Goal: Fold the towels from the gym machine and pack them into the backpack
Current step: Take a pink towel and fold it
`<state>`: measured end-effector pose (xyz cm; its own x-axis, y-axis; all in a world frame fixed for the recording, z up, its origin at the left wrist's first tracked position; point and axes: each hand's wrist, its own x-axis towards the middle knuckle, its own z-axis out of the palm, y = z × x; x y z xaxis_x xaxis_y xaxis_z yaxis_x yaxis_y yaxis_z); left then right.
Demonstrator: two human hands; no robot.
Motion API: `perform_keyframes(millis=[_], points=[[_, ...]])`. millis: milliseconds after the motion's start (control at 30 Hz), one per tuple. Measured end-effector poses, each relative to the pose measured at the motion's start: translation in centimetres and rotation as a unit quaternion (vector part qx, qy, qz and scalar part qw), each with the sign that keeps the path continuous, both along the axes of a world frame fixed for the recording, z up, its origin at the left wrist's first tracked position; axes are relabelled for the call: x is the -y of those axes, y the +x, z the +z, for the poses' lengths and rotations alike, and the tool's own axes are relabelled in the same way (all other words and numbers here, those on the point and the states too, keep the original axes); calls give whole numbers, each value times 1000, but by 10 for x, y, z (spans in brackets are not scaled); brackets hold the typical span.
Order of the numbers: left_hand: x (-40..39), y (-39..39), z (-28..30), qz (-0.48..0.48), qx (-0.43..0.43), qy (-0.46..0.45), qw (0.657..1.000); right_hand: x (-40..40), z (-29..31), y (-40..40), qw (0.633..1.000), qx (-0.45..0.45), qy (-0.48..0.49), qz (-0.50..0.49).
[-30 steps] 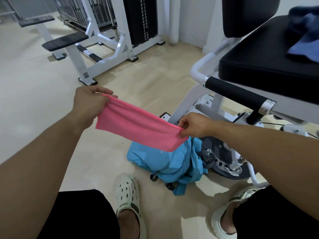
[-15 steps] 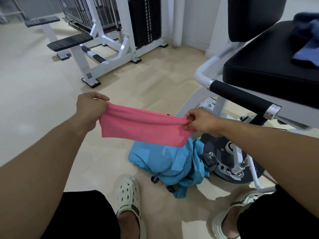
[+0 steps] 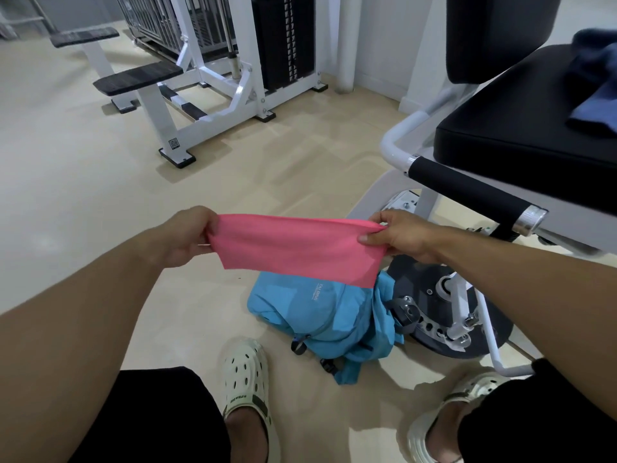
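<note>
A pink towel (image 3: 297,250), folded into a narrow band, hangs stretched between my two hands above the floor. My left hand (image 3: 187,237) pinches its left end and my right hand (image 3: 399,235) pinches its right end. Directly below the towel a light blue backpack (image 3: 322,320) lies slumped on the floor, its top partly hidden behind the towel. A dark blue towel (image 3: 597,91) lies crumpled on the black seat (image 3: 521,135) of the gym machine at the right edge.
The machine's white frame and black padded bar (image 3: 467,195) stand close to my right arm, with a dark round base plate (image 3: 447,315) beside the backpack. Another white weight machine (image 3: 213,88) stands at the back. My feet in white clogs (image 3: 247,382) flank the backpack.
Both hands have levelled the pink towel, the right end rising and the left end dropping. The towel now hangs nearly horizontal and taut. The backpack has not moved.
</note>
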<state>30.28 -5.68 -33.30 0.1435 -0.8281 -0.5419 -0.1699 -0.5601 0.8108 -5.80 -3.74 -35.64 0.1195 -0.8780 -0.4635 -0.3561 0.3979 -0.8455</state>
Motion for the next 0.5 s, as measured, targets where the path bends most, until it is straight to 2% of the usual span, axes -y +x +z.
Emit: perform_keyframes(millis=[67,133,233,333,500], points=[[2,-2,2,-24,-49,-10,998,0,1,0,1000,6,15,-5],[2,-5,3,-55,-57,-5,997,-1,3,2,999,22,25,-12],[2,-11,3,-57,-10,-29,998,-3,9,5,998,46,30,-44],[3,-15,2,-47,19,-55,997,-5,15,12,995,23,29,-92],[-1,-38,11,-103,40,-80,991,-14,17,40,986,8,36,-160]])
